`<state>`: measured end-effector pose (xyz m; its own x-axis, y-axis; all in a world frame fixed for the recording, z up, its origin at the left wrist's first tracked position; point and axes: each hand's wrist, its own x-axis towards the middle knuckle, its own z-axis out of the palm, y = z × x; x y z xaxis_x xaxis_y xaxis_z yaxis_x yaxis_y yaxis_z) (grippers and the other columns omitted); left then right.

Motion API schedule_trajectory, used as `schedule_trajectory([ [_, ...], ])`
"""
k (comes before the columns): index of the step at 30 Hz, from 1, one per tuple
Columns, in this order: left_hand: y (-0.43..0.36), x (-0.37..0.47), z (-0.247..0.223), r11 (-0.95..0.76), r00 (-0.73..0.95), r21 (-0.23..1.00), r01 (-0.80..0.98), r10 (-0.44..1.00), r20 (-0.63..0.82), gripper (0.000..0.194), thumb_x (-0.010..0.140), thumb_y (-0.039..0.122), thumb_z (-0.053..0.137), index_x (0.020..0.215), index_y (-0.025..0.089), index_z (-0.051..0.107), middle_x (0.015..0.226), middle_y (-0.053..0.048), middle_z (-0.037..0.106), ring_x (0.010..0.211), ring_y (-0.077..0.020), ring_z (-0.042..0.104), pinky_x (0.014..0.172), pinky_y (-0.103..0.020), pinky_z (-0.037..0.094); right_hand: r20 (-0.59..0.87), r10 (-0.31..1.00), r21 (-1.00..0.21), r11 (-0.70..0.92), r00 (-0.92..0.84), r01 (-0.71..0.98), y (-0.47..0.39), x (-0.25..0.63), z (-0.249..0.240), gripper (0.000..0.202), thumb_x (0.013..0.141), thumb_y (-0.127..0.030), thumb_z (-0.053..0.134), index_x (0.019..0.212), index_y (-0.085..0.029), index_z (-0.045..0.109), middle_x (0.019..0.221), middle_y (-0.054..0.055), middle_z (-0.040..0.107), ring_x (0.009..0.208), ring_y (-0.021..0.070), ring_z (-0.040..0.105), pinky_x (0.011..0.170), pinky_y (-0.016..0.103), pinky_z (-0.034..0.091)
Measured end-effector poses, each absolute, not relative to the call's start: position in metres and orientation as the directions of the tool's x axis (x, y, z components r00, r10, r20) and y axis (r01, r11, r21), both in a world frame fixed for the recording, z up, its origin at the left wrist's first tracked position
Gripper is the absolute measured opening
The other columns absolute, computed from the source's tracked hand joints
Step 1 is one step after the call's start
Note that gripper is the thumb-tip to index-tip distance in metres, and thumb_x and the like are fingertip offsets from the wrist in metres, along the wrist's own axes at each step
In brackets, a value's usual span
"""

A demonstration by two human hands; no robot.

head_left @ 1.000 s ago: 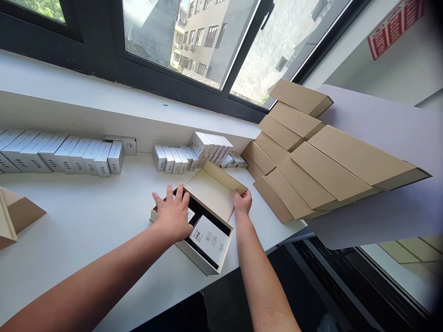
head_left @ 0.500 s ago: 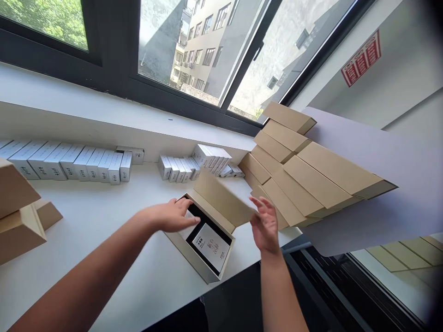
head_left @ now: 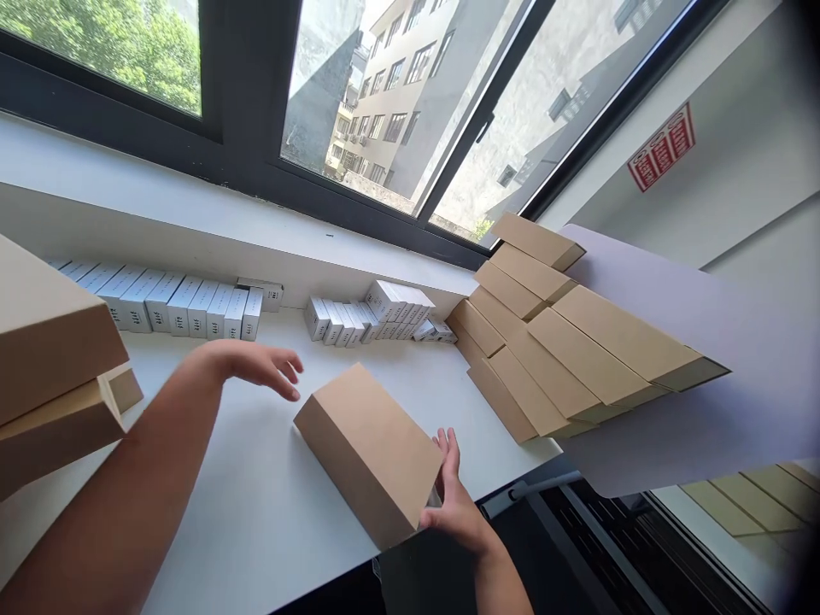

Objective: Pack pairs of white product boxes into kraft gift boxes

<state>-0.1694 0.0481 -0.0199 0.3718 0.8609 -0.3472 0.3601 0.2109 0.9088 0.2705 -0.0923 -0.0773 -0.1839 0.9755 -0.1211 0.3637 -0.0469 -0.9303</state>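
A closed brown cardboard box (head_left: 375, 448) lies slantwise on the white table (head_left: 256, 504), near its front edge. My right hand (head_left: 453, 495) is at the box's right end, fingers apart, with the thumb at the near corner and the other fingers along the far side. Left of the box, my left hand (head_left: 266, 367) hovers over the table with its fingers apart and nothing in it. The inside of the box is hidden under its lid.
Rows of small white boxes (head_left: 185, 306) stand along the window wall, with more white boxes (head_left: 390, 309) farther right. Brown boxes (head_left: 570, 342) are stacked at the right beside a pale panel (head_left: 672, 427). Other brown boxes (head_left: 57, 359) sit at the left edge.
The box's lid has gone from raised to closed, covering the white printed item inside. My left hand has moved left, off the box; my right hand has come down to its right end.
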Motion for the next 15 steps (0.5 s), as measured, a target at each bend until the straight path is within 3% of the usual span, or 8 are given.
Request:
schedule_trajectory([
  [1, 0.051, -0.160, -0.025, 0.257, 0.503, 0.883, 0.393, 0.744, -0.440, 0.057, 0.051, 0.030, 0.090, 0.106, 0.025, 0.075, 0.109, -0.011, 0.077, 0.102, -0.0351, 0.071, 0.094, -0.046, 0.053, -0.108, 0.975, -0.926, -0.028, -0.195, 0.376, -0.097, 0.268, -0.084, 0.179, 0.033, -0.077, 0.090, 0.153, -0.028, -0.034, 0.167, 0.020, -0.019, 0.157, 0.0316, -0.013, 0.124, 0.058, 0.004],
  [2, 0.053, -0.151, -0.030, 0.266, 0.563, 0.891, 0.367, 0.700, -0.440, 0.061, 0.053, 0.032, 0.090, 0.111, 0.027, 0.074, 0.112, -0.009, 0.077, 0.105, -0.0331, 0.071, 0.094, -0.044, 0.053, -0.092, 0.976, -0.923, -0.010, -0.196, 0.384, -0.102, 0.264, -0.089, 0.182, 0.031, -0.074, 0.091, 0.153, -0.028, -0.035, 0.168, 0.021, -0.017, 0.157, 0.0334, -0.009, 0.125, 0.058, 0.005],
  [6, 0.059, -0.137, -0.053, 0.293, 0.623, 0.927, 0.235, 0.687, -0.375, 0.059, 0.059, 0.036, 0.090, 0.115, 0.027, 0.072, 0.107, -0.006, 0.077, 0.099, -0.0265, 0.072, 0.086, -0.036, 0.054, 0.079, 0.994, -0.910, 0.102, -0.073, 0.403, -0.115, 0.239, -0.104, 0.177, 0.032, -0.059, 0.098, 0.153, -0.038, -0.030, 0.168, 0.016, -0.017, 0.157, 0.0407, 0.006, 0.121, 0.060, 0.026],
  [8, 0.061, -0.139, -0.061, 0.316, 0.599, 0.932, 0.176, 0.717, -0.356, 0.054, 0.058, 0.034, 0.092, 0.109, 0.023, 0.074, 0.101, -0.005, 0.076, 0.090, -0.0230, 0.072, 0.078, -0.031, 0.054, 0.217, 0.976, -0.895, 0.207, -0.019, 0.396, -0.117, 0.217, -0.106, 0.163, 0.043, -0.048, 0.096, 0.154, -0.040, -0.023, 0.168, 0.013, -0.014, 0.155, 0.0419, 0.016, 0.117, 0.058, 0.035],
  [11, 0.064, -0.144, -0.066, 0.335, 0.548, 0.938, 0.090, 0.770, -0.328, 0.048, 0.061, 0.037, 0.092, 0.102, 0.018, 0.073, 0.092, -0.005, 0.074, 0.076, -0.0178, 0.070, 0.070, -0.028, 0.053, 0.354, 0.933, -0.892, 0.316, 0.068, 0.322, -0.115, 0.185, -0.106, 0.135, 0.057, -0.040, 0.084, 0.154, -0.037, -0.009, 0.162, 0.016, 0.013, 0.144, 0.0405, 0.036, 0.110, 0.056, 0.043],
  [13, 0.064, -0.145, -0.067, 0.349, 0.514, 0.937, 0.020, 0.800, -0.309, 0.048, 0.068, 0.044, 0.087, 0.104, 0.017, 0.071, 0.092, -0.006, 0.074, 0.073, -0.0169, 0.069, 0.070, -0.028, 0.054, 0.370, 0.916, -0.915, 0.331, 0.156, 0.228, -0.110, 0.174, -0.102, 0.118, 0.060, -0.042, 0.079, 0.152, -0.037, 0.006, 0.154, 0.015, 0.027, 0.135, 0.0389, 0.045, 0.103, 0.054, 0.048],
  [15, 0.064, -0.146, -0.068, 0.359, 0.473, 0.931, -0.071, 0.833, -0.285, 0.052, 0.074, 0.050, 0.082, 0.111, 0.017, 0.067, 0.101, -0.009, 0.074, 0.082, -0.0187, 0.070, 0.077, -0.030, 0.057, 0.332, 0.904, -0.943, 0.315, 0.269, 0.105, -0.101, 0.175, -0.097, 0.097, 0.063, -0.046, 0.072, 0.146, -0.037, 0.022, 0.150, 0.012, 0.032, 0.130, 0.0377, 0.047, 0.095, 0.052, 0.051],
])
